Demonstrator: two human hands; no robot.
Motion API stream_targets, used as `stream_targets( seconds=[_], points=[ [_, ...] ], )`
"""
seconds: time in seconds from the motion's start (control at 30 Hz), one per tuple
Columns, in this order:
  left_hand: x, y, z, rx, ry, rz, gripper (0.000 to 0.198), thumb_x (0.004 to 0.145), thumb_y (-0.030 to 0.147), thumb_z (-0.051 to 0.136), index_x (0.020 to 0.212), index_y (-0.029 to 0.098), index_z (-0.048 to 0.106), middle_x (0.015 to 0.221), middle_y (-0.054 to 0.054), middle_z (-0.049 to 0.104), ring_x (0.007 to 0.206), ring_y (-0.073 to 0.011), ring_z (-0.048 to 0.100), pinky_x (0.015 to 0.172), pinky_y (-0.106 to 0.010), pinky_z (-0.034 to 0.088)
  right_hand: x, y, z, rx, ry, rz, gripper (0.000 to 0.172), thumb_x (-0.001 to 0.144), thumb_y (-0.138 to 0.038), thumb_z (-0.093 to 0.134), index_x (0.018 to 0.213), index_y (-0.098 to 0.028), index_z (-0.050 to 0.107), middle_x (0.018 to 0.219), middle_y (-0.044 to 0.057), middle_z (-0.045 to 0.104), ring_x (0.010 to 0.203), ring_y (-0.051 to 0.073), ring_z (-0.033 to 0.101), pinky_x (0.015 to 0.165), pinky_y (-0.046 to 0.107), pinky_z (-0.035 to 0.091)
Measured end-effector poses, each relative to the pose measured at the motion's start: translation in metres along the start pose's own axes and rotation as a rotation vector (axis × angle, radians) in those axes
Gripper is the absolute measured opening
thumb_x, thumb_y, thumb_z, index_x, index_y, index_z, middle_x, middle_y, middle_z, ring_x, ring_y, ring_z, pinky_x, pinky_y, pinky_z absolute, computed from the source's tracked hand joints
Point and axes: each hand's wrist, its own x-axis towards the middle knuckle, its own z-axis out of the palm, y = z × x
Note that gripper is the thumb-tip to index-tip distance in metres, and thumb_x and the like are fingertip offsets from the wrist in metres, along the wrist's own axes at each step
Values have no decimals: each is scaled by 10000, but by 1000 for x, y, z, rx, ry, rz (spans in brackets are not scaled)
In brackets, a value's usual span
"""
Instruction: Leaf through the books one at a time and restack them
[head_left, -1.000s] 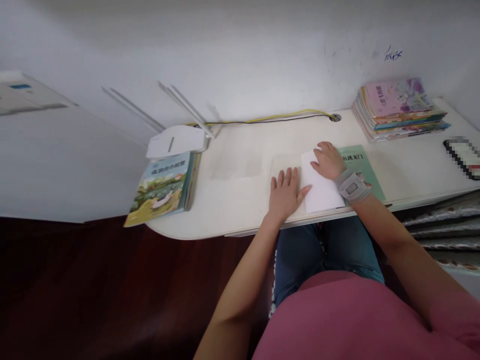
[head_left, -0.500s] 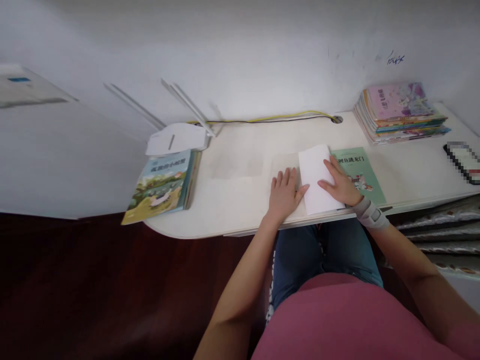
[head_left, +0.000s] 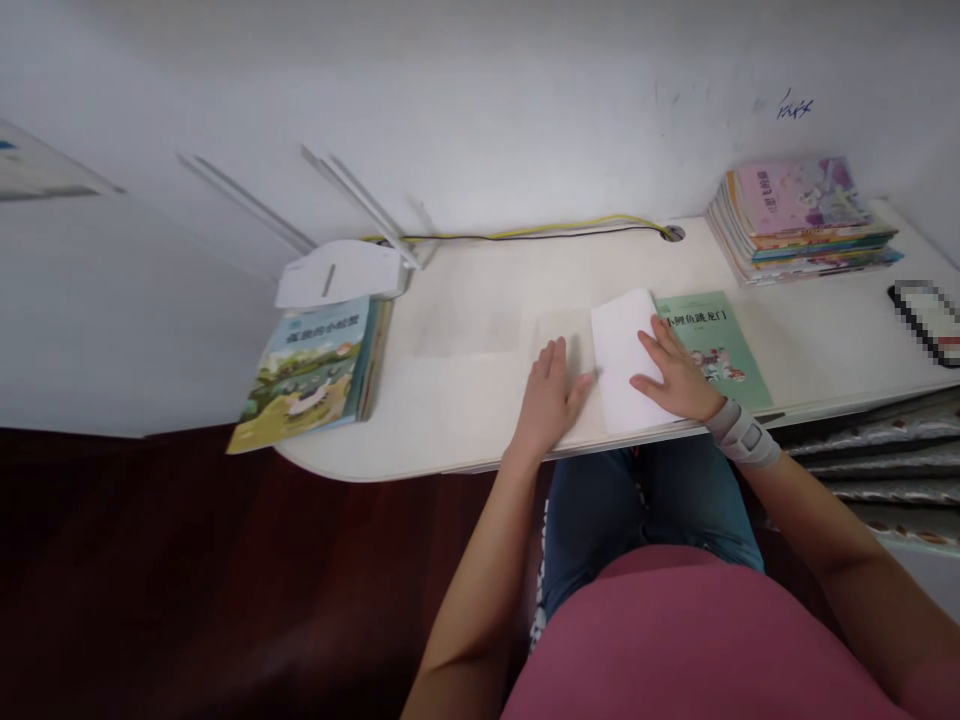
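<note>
A green picture book (head_left: 739, 345) lies open on the desk, its printed title page showing on the right. Across its left part rests a white sheet (head_left: 624, 370), which looks like a flap or blank page. My right hand (head_left: 679, 378) lies flat with fingers spread over the white sheet's right side and the green page. Just left of the sheet is a clear plastic sheet (head_left: 566, 322), see-through against the desk. Over it my left hand (head_left: 551, 400) is held with fingers stretched out and thumb apart, holding nothing.
At the left are a stack of picture books (head_left: 307, 370) jutting past the desk edge and a white router (head_left: 341, 272). Another book stack (head_left: 802, 220) stands back right, near a phone (head_left: 926, 320). A yellow cable (head_left: 570, 225) runs along the wall on the white desk (head_left: 450, 420).
My left hand has moved a little left, off the white sheet's edge, and turned partly onto its side. The right hand stays on the sheet. The view has shifted slightly.
</note>
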Motion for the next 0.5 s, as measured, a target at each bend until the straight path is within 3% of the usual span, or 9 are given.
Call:
stream_targets(
  seconds=[0.33,0.5],
  points=[
    [-2,6,4,103,23,1,748,936,610,273,1503,127,217,1535,-225,301,1441,-351,229,1128,-561,268,-1,-6,-5,-26,-27,-21,673,837,-327,555,1460,-159,363,1603,119,148,1478,292,82,1167,566,209],
    [-1,4,6,139,22,7,766,931,622,261,1494,103,238,1514,-244,333,1435,-362,240,1117,-569,276,0,-12,-2,-83,-18,3,610,827,-260,546,1399,-78,439,1587,170,177,1477,296,91,1176,532,212]
  ],
)
